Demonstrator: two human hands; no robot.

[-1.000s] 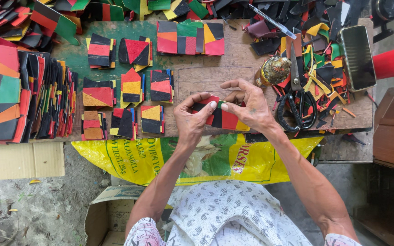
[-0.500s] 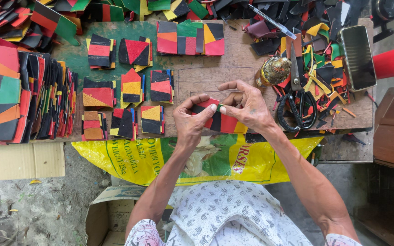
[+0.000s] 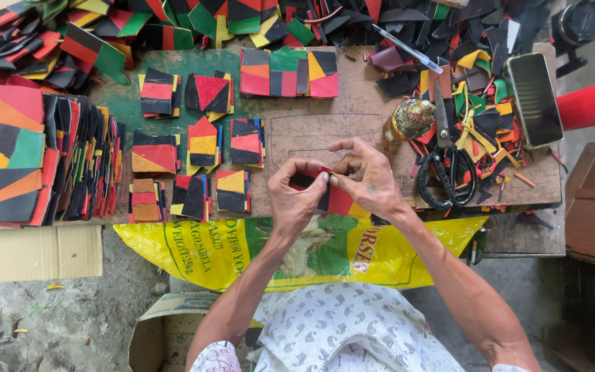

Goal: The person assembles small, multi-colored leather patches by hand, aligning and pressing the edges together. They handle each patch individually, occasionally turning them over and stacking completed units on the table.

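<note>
While pinched, patchwork piece lengthwise left-right.

White garment with grey curved marks, probably short-sleeved; bare forearms.

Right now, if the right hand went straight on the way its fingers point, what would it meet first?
The right hand points left, so it would probably meet the left hand first; both already pinch the same red and black patchwork piece.
</note>
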